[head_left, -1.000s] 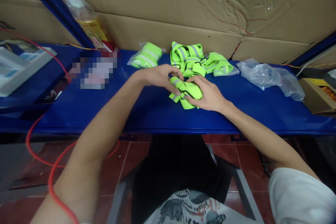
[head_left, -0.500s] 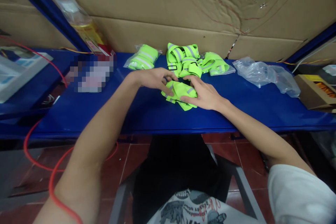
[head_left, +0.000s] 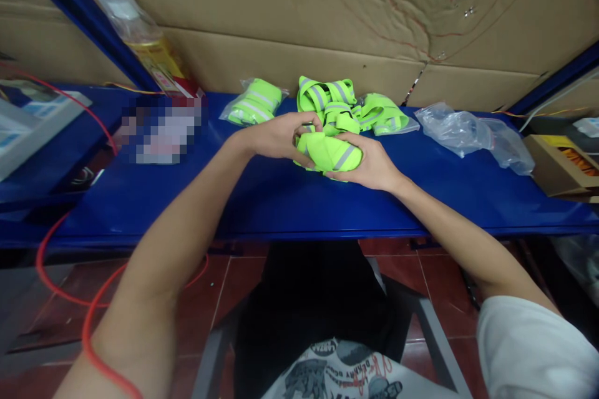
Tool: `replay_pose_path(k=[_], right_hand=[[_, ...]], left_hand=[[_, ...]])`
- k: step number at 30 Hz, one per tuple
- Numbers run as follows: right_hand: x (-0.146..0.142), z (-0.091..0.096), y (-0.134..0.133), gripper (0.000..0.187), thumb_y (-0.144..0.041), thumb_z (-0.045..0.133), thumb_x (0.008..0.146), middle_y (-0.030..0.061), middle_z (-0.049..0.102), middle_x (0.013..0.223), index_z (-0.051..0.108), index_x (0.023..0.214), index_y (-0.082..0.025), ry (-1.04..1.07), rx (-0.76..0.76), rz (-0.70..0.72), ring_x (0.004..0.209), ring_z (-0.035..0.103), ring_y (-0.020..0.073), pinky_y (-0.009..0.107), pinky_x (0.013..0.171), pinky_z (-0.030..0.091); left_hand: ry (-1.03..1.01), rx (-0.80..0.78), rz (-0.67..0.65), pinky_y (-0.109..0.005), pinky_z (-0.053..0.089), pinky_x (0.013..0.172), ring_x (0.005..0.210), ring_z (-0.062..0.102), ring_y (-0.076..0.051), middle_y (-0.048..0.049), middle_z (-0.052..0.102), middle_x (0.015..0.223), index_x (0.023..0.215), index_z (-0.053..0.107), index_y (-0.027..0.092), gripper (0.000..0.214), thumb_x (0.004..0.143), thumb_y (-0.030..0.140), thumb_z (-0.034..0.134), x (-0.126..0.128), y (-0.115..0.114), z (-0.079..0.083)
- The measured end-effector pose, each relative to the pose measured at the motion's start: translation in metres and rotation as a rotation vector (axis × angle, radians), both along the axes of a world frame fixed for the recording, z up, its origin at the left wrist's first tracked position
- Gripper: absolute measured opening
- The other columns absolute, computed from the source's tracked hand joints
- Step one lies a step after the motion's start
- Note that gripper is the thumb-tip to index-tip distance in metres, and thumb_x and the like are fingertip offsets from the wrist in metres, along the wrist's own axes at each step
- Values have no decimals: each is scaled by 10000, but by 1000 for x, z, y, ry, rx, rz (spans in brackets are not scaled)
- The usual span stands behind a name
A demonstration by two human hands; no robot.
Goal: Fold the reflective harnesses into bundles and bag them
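Note:
A bundled neon-green strap with grey reflective stripes (head_left: 330, 153) is held just above the blue shelf (head_left: 281, 206). My left hand (head_left: 276, 136) wraps its left end, fingers curled over the top. From the right and below, my right hand (head_left: 367, 165) cups the bundle, fingers closed round it. Right behind lies a loose pile of the same neon straps (head_left: 330, 103). A bagged strap (head_left: 255, 103) rests to the left of the pile, and another bagged strap (head_left: 384, 115) to its right.
Crumpled clear plastic bags (head_left: 472, 134) lie at the right on the shelf, with a cardboard box (head_left: 559, 165) beyond them. A bottle in plastic (head_left: 145, 43) leans at the back left. A red cable (head_left: 65, 274) loops below. Cardboard lines the back wall.
The strap lay flatter on the shelf a second ago; both hands have gathered it into a tighter bundle and lifted it slightly, closing round it.

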State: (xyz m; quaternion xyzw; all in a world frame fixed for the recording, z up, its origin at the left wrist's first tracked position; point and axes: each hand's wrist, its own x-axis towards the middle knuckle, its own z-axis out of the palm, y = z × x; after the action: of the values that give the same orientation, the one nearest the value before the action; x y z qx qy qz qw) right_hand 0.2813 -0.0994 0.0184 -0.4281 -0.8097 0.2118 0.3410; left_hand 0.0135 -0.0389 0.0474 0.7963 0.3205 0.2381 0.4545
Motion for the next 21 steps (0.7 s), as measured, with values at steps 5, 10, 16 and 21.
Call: replay_pose_path(k=[5,10,16,21], right_hand=[[3,-3,16,780,-665,987,638,76,808,1242,754,1239,-227,262,56,-75,1187,744,368,571,1108,584],[2,-11,26,873,-764,957,652,104,782,1281,714,1307,-241,419,76,-175,1219,731,387,622,1116,601],[-2,-28,34,882,-803,920,679,122,780,1303,681,1317,-242,404,221,-240,1246,720,386,650,1171,559],[-6,-33,30,878,-850,842,754,134,763,1355,651,1365,-249,371,309,-215,1311,700,388,625,1198,540]], left_hand=[[-393,-148,194,-435,676,913,992,824,-319,-83,815,918,1160,770,150,701,555,272,1103,12,4,-4],[-677,-260,278,-451,674,1038,1129,827,-319,-127,861,1083,1080,794,137,614,707,562,1033,49,-6,-21],[-800,-331,432,-471,629,1145,1371,730,-327,-134,805,1376,1249,771,192,531,929,609,841,79,-21,-40],[-914,-375,429,-496,586,1207,1541,599,-332,-74,679,1595,1404,690,272,515,1083,657,572,91,-36,-39]])
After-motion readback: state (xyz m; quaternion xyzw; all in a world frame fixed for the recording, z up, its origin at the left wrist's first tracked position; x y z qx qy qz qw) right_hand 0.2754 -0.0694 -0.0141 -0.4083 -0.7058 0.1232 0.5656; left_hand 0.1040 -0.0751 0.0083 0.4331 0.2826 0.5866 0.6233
